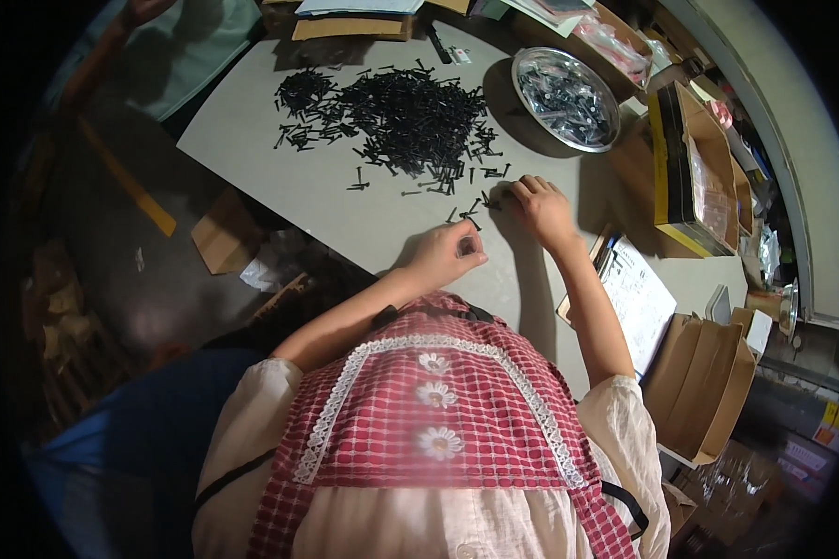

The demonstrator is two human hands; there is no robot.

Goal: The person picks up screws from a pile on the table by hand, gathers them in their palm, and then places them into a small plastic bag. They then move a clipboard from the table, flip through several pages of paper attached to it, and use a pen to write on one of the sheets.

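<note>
1 heap of slim black screws (pixel 410 121), 1 round shiny metal bowl (pixel 566 100) R of it. Heap's nr side: 1 curled L hand (pixel 442 255), 1 bent-fingered R hand (pixel 546 214); can't tell either grip from here.

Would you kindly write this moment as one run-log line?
Left hand: curled, contents unclear; right hand: fingers near loose screws; screw pile: on table, beyond both hands; metal bowl: right of pile, holding packets
</note>
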